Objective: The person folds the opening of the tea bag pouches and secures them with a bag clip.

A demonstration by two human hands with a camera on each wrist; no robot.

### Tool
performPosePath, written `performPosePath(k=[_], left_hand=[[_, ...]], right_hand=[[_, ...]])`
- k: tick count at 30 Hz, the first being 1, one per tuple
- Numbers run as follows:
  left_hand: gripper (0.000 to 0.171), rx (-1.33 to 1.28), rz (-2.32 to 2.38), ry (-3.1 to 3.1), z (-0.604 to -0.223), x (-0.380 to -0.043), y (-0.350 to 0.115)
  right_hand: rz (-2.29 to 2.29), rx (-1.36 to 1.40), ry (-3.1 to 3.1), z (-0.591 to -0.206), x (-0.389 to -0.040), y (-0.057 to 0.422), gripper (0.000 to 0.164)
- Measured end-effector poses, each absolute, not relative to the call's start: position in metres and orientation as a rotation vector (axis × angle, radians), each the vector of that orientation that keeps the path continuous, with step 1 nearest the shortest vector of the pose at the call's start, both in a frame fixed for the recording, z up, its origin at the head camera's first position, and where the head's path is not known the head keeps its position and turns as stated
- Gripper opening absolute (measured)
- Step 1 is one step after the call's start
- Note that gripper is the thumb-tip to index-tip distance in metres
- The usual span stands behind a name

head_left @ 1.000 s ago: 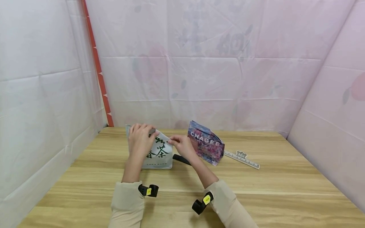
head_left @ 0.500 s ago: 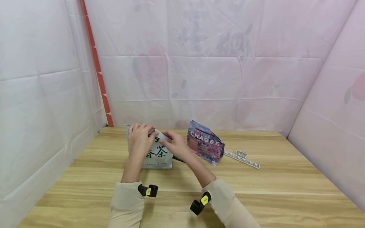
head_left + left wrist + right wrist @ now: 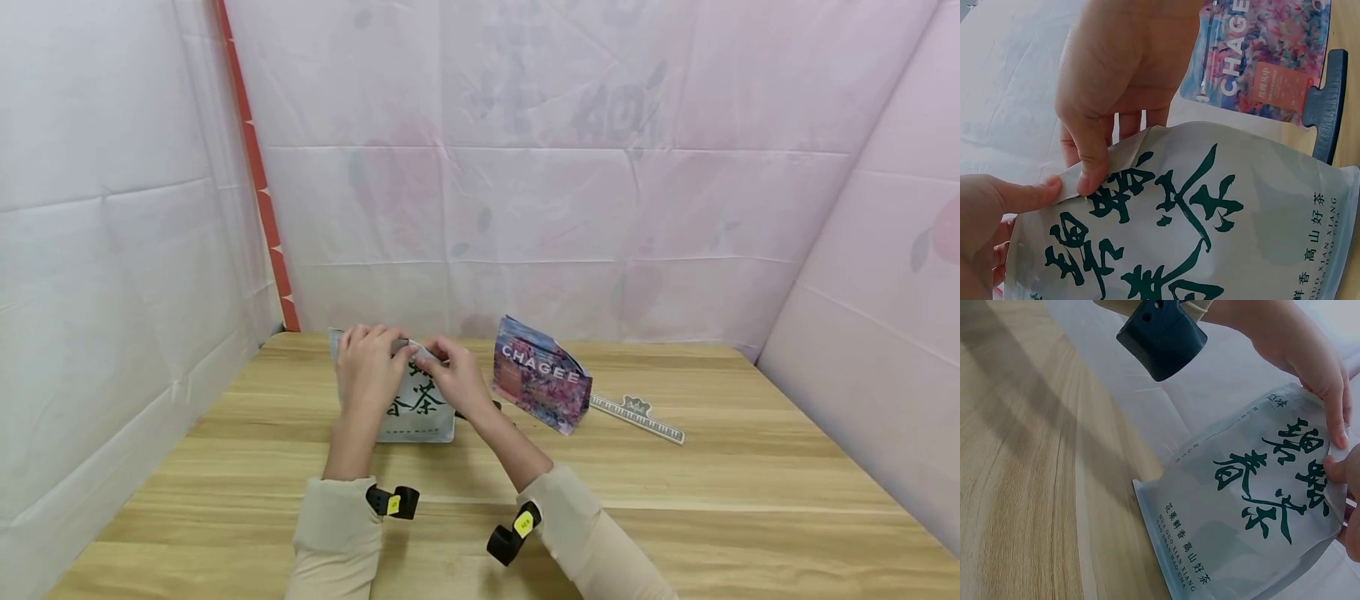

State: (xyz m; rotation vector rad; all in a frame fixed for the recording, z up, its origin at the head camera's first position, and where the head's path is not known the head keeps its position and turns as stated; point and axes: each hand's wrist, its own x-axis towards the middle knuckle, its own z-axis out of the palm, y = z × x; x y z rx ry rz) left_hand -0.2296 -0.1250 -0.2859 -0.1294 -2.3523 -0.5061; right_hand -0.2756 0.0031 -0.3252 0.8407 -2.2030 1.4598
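Pinching the folded top edge of a pale silver-white pouch [image 3: 420,412] with dark green brushed characters, both hands meet near its upper part, thumbs on the front and fingers curled behind. The left hand [image 3: 367,367] has its thumb close to the right one's, its fingers mostly lost behind the pouch from where I stand; the right hand [image 3: 461,379] bends over from the other side, thumb and fingers drawn together on the narrow folded strip. I'd guess two hands are wanted because the film is springy, one steadying the edge while the other presses the fold flat. The pouch stands near the middle of the wood-grain table [image 3: 720,517], its bottom edge down on the surface, which likely takes its weight off the fingers. Its film is opaque, so whatever is inside is hidden, though it has some depth to it. Well to its right stands a smaller blue and pink patterned bag [image 3: 542,379] lettered CHAGEE; its contents don't show either. Against that bag's far side lies a long white patterned strip [image 3: 648,425] with a shaped tab. Between the two containers lies a black bar with a tab [image 3: 1334,94], partly behind the right arm, within easy reach.
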Motion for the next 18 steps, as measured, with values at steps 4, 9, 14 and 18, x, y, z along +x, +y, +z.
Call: performPosePath(k=[4, 9, 14, 18], left_hand=[[0.016, -0.12, -0.522, -2.322, -0.2862, -0.2299, -0.124], [0.016, -0.113, -0.531, -2.293, -0.2869, -0.2303, -0.1229], [0.016, -0.12, -0.529, -2.292, -0.2874, -0.2308, -0.1235], [0.018, -0.142, -0.506, -2.335, -0.2866, -0.2303, -0.1265]], right_hand=[[1.485, 0.828, -2.188, -0.3254, -0.2744, 0.0023, 0.01], [1.505, 0.843, -2.175, -0.3253, -0.2728, 0.0029, 0.011], [1.504, 0.865, -2.19, -0.3235, -0.2731, 0.0046, 0.011], [1.494, 0.893, -2.222, -0.3229, -0.2737, 0.0067, 0.009]])
